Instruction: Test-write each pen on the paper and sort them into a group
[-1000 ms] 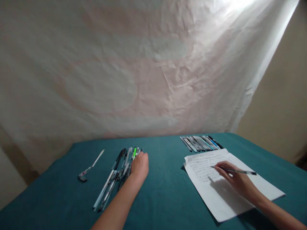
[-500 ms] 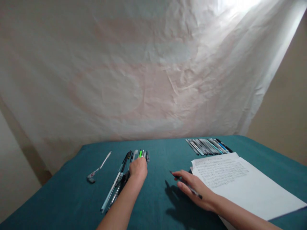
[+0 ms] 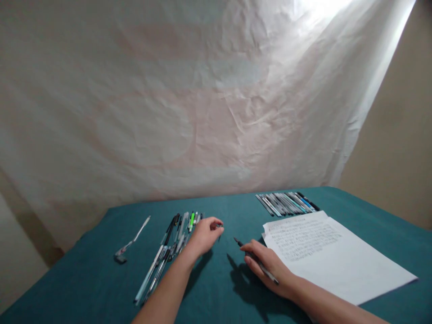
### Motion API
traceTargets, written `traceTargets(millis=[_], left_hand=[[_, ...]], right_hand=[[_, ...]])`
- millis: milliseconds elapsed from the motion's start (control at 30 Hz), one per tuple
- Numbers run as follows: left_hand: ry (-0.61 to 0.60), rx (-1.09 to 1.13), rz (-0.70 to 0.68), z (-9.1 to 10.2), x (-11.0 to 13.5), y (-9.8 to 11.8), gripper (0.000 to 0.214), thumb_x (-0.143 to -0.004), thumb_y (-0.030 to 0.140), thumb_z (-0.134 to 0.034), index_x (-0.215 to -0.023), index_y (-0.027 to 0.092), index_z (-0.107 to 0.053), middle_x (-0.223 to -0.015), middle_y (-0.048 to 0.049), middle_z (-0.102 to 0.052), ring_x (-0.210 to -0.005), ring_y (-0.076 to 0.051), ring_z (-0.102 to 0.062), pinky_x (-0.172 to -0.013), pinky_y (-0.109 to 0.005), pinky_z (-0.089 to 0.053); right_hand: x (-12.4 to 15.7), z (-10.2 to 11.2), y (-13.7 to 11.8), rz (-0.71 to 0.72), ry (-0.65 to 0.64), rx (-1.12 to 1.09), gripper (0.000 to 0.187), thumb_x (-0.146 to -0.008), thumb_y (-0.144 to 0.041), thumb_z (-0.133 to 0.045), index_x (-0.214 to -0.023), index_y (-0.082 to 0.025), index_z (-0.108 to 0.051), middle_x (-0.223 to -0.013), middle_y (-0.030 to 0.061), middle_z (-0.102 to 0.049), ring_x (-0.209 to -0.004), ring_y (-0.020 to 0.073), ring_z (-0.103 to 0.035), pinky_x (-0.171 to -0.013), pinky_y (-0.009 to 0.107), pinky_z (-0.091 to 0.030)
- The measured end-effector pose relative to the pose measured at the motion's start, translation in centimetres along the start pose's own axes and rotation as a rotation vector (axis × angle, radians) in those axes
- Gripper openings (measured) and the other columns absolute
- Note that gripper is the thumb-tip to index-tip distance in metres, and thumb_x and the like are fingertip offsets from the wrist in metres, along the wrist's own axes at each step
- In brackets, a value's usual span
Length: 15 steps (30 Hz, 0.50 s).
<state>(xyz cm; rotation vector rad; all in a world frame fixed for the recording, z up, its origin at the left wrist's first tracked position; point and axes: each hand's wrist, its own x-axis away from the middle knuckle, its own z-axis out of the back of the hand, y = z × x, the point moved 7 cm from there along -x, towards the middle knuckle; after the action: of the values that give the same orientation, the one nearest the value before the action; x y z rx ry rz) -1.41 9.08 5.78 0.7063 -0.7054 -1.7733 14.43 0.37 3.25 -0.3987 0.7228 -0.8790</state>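
Gripping a pen above the teal cloth, the right hand faces the left hand, which pinches a thin dark item beside the pen cluster, apparently a pen-handling step whose next move calls for steady, separate grips.

Bench before me, covered in dark teal cloth. Beyond it, wrinkled pale sheet hanging, faint pinkish bands across. Bright glare at sheet's top right. Plain beige wall to my right.
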Motion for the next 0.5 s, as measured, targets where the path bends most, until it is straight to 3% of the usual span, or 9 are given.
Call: traceTargets(millis=[100,200,300,500], left_hand=[[0.087,0.495,0.058,-1.7,-0.2,-0.2,0.031,-0.069,0.037,-0.060,-0.089,0.014,-0.063,-0.077,-0.0065,-0.064,-0.064,-0.014,-0.055,-0.058,-0.023,-0.040],[0.163,0.761,0.220,-3.6,0.1,-1.9,0.038,-0.066,0.042,-0.065,-0.092,0.014,-0.063,-0.082,-0.0061,-0.065,-0.061,-0.010,-0.053,-0.050,-0.018,-0.034],[0.201,0.907,0.294,-4.9,0.5,-3.2,0.040,-0.063,0.042,-0.068,-0.090,0.014,-0.063,-0.083,-0.0052,-0.064,-0.057,-0.007,-0.051,-0.045,-0.016,-0.028],[0.214,1.018,0.338,-5.5,0.7,-3.8,0.038,-0.058,0.041,-0.073,-0.082,0.014,-0.064,-0.076,-0.0019,-0.063,-0.051,-0.003,-0.047,-0.042,-0.014,-0.026]], right_hand=[[0.4,0.4,-0.4,0.100,0.082,0.058,0.023,-0.086,-0.024,-0.040,-0.108,-0.023,-0.046,-0.093,0.0045,-0.052,-0.073,0.0131,-0.053,-0.067,0.025,-0.043],[0.9,0.4,-1.0,0.191,0.086,0.117,0.034,-0.082,-0.021,-0.045,-0.116,-0.023,-0.040,-0.100,0.0072,-0.050,-0.079,0.0156,-0.053,-0.070,0.028,-0.044],[1.2,0.2,-1.7,0.245,0.033,0.156,0.042,-0.080,-0.020,-0.046,-0.121,-0.023,-0.036,-0.107,0.0089,-0.049,-0.087,0.0187,-0.052,-0.074,0.031,-0.044],[0.8,0.3,-1.3,0.193,0.030,0.135,0.035,-0.083,-0.016,-0.040,-0.118,-0.022,-0.041,-0.103,0.0080,-0.052,-0.084,0.0166,-0.054,-0.073,0.030,-0.045]])
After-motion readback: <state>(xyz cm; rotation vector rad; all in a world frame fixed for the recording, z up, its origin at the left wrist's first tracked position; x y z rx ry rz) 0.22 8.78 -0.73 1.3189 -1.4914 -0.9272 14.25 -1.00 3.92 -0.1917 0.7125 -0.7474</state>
